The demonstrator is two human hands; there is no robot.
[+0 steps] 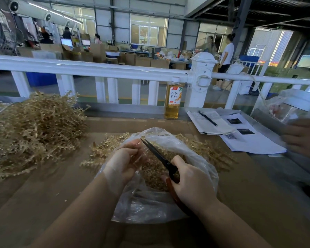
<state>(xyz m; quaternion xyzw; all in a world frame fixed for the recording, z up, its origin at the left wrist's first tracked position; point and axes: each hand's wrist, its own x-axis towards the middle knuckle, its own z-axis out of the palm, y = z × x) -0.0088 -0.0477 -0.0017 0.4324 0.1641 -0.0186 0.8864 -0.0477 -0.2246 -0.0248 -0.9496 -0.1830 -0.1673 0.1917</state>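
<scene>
Left hand [123, 159], in a clear thin glove, fingers curled, pinches the film of the bag [147, 206] at its near-left rim. Can't tell if a sprig is in the pinch too. Right hand [190, 181] is bare and grips the scissors [157, 154] by the reddish handles, fingers wrapped round them. The blades point up-left over the bag mouth and look close together, with the tip just beside the left fingertips.

The bag is clear plastic and lies open on the bench [43, 203] at mid-width, near the front edge, under both hands. It is filled with gold sprigs [154, 174]. More loose sprigs [209, 149] lie on the bench, touching the bag on its far left and right sides.

A big pile [34, 129] of the same gold sprigs sits at the bench's left edge, well apart from the bag.

A bottle [174, 99] with amber liquid and a white cap stands upright at the far edge, against the white railing [97, 68].

Toward the far right corner lies an open notebook [217, 126] with a black pen [208, 118] on it. It overlaps printed sheets [252, 142] that run toward the right edge.

Another person's hand [304, 138] is at the right edge, blurred, so its grip can't be told. Crumpled clear plastic lies just behind it.
</scene>
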